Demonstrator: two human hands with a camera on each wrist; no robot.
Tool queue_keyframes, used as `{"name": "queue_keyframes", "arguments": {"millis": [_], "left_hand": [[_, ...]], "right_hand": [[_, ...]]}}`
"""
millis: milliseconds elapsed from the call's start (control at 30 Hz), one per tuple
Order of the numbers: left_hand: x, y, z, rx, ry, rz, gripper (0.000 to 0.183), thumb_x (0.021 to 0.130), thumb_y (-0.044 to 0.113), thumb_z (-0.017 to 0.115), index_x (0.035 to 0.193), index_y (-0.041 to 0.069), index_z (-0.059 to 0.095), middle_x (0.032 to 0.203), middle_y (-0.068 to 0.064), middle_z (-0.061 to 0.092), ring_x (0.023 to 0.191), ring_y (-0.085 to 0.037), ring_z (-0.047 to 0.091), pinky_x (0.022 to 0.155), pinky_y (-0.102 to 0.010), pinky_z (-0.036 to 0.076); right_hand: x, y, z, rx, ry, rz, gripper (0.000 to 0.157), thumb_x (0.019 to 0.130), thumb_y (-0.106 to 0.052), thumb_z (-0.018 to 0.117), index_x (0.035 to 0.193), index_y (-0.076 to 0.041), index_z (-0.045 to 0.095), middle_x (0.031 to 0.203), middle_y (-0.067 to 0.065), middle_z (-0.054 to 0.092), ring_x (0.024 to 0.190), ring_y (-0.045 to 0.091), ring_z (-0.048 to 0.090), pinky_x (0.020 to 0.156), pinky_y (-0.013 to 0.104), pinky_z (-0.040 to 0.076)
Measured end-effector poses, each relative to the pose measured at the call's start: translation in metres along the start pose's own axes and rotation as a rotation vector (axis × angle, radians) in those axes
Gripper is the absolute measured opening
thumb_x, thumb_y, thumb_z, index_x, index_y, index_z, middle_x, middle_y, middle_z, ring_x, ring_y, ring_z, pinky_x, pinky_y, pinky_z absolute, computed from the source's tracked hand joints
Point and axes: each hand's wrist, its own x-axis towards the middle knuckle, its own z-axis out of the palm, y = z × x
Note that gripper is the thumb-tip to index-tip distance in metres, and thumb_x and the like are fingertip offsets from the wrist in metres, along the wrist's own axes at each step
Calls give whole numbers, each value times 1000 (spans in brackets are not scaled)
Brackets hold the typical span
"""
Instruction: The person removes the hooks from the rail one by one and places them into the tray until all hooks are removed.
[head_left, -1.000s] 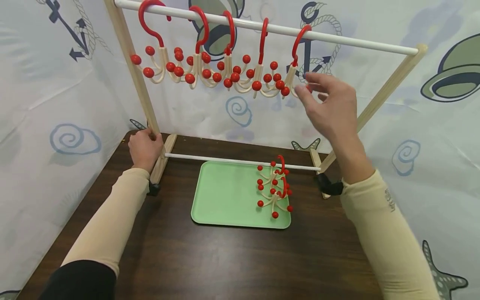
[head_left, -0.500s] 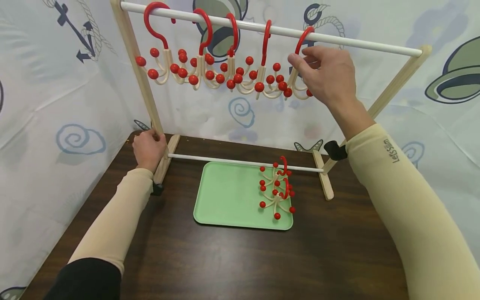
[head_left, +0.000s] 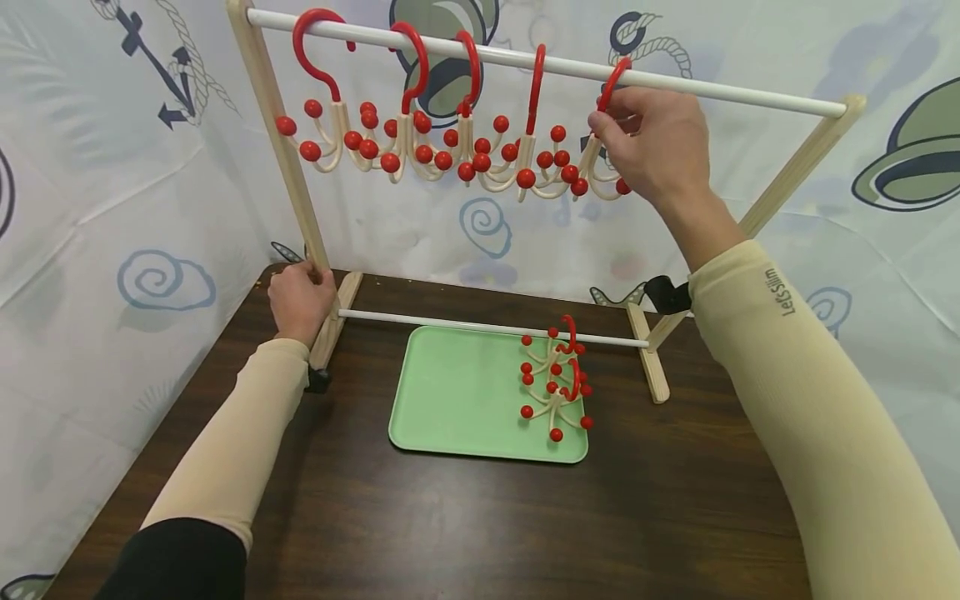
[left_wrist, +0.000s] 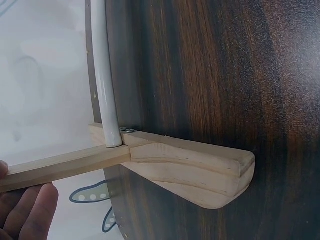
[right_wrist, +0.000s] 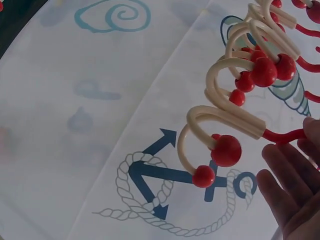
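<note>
My left hand point(head_left: 300, 302) grips the left wooden post point(head_left: 288, 183) of a rack, low down near its foot. In the left wrist view, fingers and thumb lie round that post point(left_wrist: 65, 164). Up at the white top rail point(head_left: 720, 89), my right hand point(head_left: 663, 146) pinches the red hook point(head_left: 613, 83) of the rightmost octopus-shaped hanger with cream arms and red balls point(right_wrist: 227, 150). That hook sits over the rail. Several like hangers point(head_left: 528, 154) hang in a row to its left. My right fingertips are partly hidden behind the hand in the head view.
A green tray point(head_left: 450, 400) lies on the dark wooden table point(head_left: 450, 525) below the rack. Two more hangers point(head_left: 557, 398) stand at its right end. A white lower bar point(head_left: 450, 322) crosses behind the tray, and a patterned curtain point(head_left: 165, 208) closes off the back.
My right hand has moved up from beside the rightmost hanger's arms to its red hook and now pinches it. My left hand stays on the post. The head view has shifted slightly.
</note>
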Motion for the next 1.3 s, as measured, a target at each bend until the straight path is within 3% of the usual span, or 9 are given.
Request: {"name": "queue_keyframes", "arguments": {"millis": [200,533,800,933,1067,1300], "left_hand": [[-1,3,-2,-10,-19,-14,26,93,19,57,89,-2,70,85,-21,70,79,-39,64,72,-52,47],[1,0,-1,9,-17,-16,26,93,20,56,89,-2,70,86,-21,70,81,-40,64,74,-53,47],[1,-2,0,4,-19,-1,27,93,21,56,89,-2,70,85,-21,70,79,-41,64,72,-53,47],[1,-1,2,-2,-2,4,27,94,20,57,86,-1,70,82,-21,69,76,-41,64,70,-53,48],[0,1,5,-15,-5,17,27,93,20,56,87,-2,70,82,-21,70,75,-40,64,69,-53,48],[2,-4,6,-11,2,13,26,93,20,57,87,-2,71,84,-21,70,77,-41,65,71,-54,48]], "right_hand": [[1,3,-6,28,24,54,41,96,-43,55,124,-17,70,116,0,71,102,12,66,73,22,51],[-4,7,-21,105,161,74,41,94,-44,58,121,-17,72,115,0,71,97,8,69,74,15,48],[-15,20,-25,145,242,167,39,91,-46,62,116,-19,74,110,-1,73,91,7,68,70,15,46],[-20,27,-19,118,214,117,38,93,-44,61,115,-16,74,110,0,73,94,8,69,77,16,48],[-23,31,-14,103,252,53,36,93,-39,61,113,-13,75,108,0,73,96,12,70,82,19,50],[-12,27,-14,77,333,105,37,93,-43,62,115,-17,74,109,-2,73,94,11,69,81,16,46]]}}
